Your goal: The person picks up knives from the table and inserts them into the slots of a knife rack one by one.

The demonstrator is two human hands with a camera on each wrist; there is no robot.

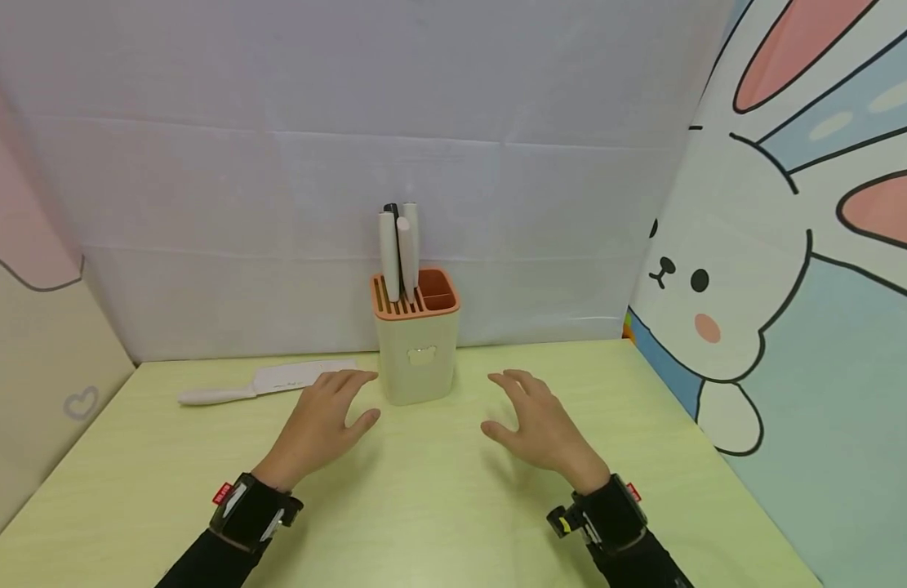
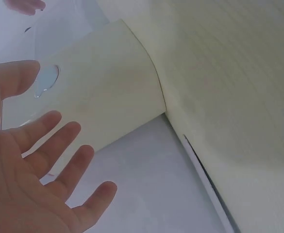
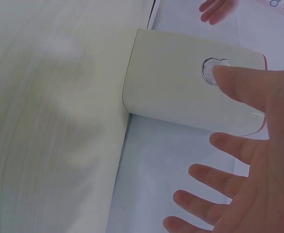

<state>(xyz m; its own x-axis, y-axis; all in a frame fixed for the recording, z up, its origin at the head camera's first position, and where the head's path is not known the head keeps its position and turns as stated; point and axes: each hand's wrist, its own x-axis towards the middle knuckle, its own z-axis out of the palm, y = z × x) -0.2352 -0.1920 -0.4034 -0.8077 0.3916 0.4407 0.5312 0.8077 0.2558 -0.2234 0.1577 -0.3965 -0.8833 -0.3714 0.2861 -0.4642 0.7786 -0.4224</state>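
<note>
A cream knife block (image 1: 418, 359) with an orange slotted top stands upright at the back of the table. Several white handles (image 1: 389, 255) and a black one (image 1: 393, 210) stick up from its slots. To its left lies a white cleaver (image 1: 291, 376), its handle pointing left. My left hand (image 1: 322, 418) hovers in front of the cleaver's blade end, fingers spread and holding nothing. On the other side, my right hand (image 1: 540, 420) is held over the table right of the block, fingers parted, also holding nothing. Both wrist views show the block's front beyond the fingers.
The pale yellow table (image 1: 424, 506) meets a white cloth backdrop (image 1: 277, 180) right behind the block. A panel with a cartoon rabbit (image 1: 725, 302) rises along the right edge. A pink and cream panel (image 1: 34, 351) borders the left side.
</note>
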